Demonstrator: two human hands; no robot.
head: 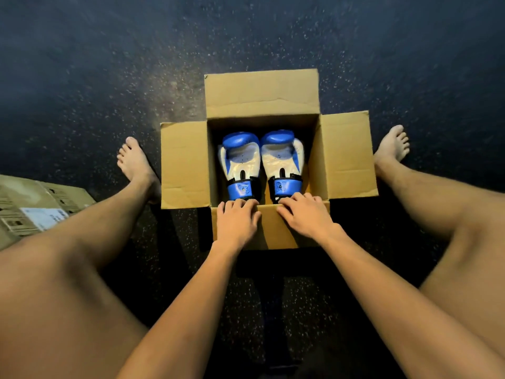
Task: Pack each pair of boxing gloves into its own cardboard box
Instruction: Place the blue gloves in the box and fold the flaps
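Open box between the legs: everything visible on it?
The cardboard box is plain brown board, upright on the dark speckled floor, with all four flaps folded outward. Two blue-and-white boxing gloves lie inside side by side, cuffs toward the person. The left hand and right hand rest on the near flap, fingertips at its fold.

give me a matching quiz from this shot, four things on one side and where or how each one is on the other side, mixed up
Column A
1. blue and white boxing gloves
2. far flap
3. labelled cardboard box
4. right hand

Column B
a. folded open, pointing away from the person
b. resting on the near flap, fingertips at a glove cuff
c. side by side inside the open cardboard box
d. on the floor at the left edge of the view

Pairs: 1-c, 2-a, 3-d, 4-b
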